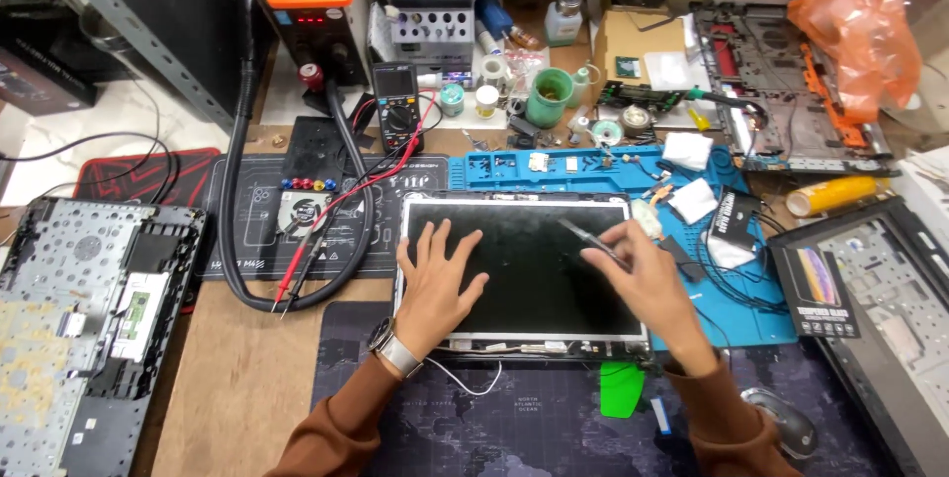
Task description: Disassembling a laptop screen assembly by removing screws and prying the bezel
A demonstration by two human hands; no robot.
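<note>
dark laptop screen panel [524, 264], lying flat, silver-framed

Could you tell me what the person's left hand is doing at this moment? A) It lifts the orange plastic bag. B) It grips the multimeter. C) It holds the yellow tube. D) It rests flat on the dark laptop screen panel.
D: the left hand lies palm down, fingers spread, on the dark screen panel, while the right hand holds a thin tool over it.

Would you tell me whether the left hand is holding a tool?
No, the left hand lies flat and empty on the dark screen panel; the right hand holds the thin tool.
</note>
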